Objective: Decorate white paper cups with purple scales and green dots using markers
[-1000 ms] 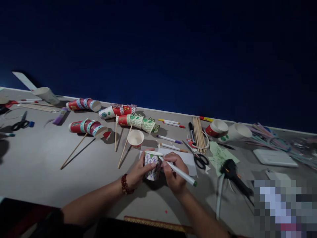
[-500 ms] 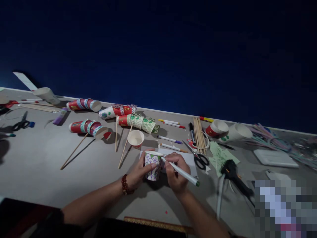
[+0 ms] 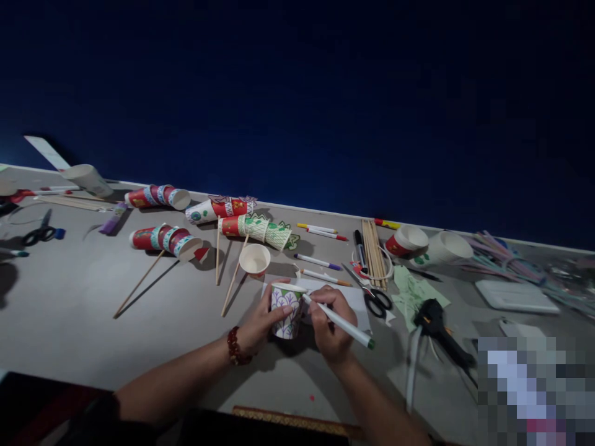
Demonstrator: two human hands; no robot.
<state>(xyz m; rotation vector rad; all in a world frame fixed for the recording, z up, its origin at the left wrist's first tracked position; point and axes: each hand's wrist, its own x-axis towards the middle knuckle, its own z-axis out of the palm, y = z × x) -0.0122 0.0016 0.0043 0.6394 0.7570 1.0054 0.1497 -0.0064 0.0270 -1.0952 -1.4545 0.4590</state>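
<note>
My left hand [image 3: 259, 323] is closed round a paper cup [image 3: 284, 319] with purple scale-like line drawing and green along its rim. The cup stands upright, tipped slightly, over a white sheet of paper [image 3: 360, 306]. In my right hand [image 3: 335, 322] is a white marker [image 3: 346, 325] with a green end, held like a pen. Its tip meets the cup's right side just below the rim. Behind the cup, a plain white-mouthed paper cup [image 3: 255, 259] stands on the table, and black-handled scissors [image 3: 377, 301] lie right of my right hand.
Chains of nested decorated cups [image 3: 165, 240] lie at the left and middle, some on sticks [image 3: 138, 285]. Markers [image 3: 317, 261] and a bundle of wooden sticks [image 3: 373, 254] lie further back. A black glue gun [image 3: 444, 334] sits at right beside crumpled green paper [image 3: 411, 291]. A dark blue wall [image 3: 297, 111] rises behind.
Almost nothing differs. Both hands, the cup and the marker keep the same place, with the marker tip still against the cup near its rim.
</note>
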